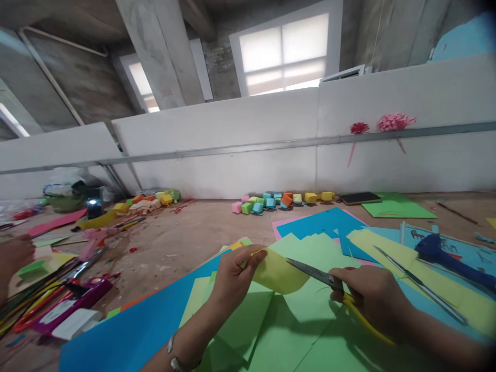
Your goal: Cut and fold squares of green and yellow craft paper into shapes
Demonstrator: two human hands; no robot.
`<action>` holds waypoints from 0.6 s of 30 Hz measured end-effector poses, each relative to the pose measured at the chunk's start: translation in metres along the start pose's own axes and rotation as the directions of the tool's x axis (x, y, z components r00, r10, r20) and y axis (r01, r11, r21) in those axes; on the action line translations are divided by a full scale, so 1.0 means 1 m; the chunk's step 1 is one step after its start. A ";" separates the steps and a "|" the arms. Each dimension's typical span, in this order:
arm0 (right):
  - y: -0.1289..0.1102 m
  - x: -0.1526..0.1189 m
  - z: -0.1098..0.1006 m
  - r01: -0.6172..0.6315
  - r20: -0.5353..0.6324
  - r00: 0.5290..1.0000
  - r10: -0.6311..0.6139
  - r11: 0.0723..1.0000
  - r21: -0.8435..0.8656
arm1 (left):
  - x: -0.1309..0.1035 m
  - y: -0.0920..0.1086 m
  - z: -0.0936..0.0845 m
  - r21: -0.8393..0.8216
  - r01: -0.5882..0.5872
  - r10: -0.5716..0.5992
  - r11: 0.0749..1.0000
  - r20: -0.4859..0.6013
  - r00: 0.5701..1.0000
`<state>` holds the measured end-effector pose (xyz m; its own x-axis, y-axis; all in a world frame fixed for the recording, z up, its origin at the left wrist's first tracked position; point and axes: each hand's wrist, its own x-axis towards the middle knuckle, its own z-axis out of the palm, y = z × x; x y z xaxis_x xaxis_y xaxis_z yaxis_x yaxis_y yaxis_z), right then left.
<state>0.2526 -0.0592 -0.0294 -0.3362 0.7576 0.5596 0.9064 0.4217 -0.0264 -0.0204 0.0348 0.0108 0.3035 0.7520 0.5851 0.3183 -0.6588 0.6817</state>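
Observation:
My left hand (236, 274) pinches a small yellow piece of paper (281, 271) by its upper left edge, thumb on top. In my right hand (374, 292) is a pair of scissors (315, 273) with yellow handles. Its blades point left, and the tips meet the upper right edge of the yellow paper; whether they cut into it I cannot tell. Beneath both hands lie overlapping light green sheets (298, 330). A blue sheet (127, 320) spreads out to the left of them.
A craft knife (422, 284) lies on pale yellow paper at right, beside a dark blue glue gun (453, 258). Small coloured paper blocks (267, 203) line the back near a phone (360, 198). Another person's hand (15, 258) is at far left, near a purple tool (73, 305).

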 end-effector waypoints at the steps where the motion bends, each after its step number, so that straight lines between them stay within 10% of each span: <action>1: 0.000 0.000 0.000 0.001 -0.005 1.000 -0.001 1.000 0.000 | 0.000 0.000 0.000 -0.003 -0.001 0.001 1.000 -0.003 1.000; 18: 0.001 -0.005 0.010 -0.114 0.220 0.972 0.081 0.983 0.142 | -0.002 0.004 -0.002 0.062 -0.047 0.047 0.997 -0.012 0.999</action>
<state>0.2523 -0.0574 -0.0403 -0.3100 0.8803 0.3592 0.8931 0.3992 -0.2075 -0.0216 0.0307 0.0133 0.3077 0.7202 0.6218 0.3587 -0.6931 0.6253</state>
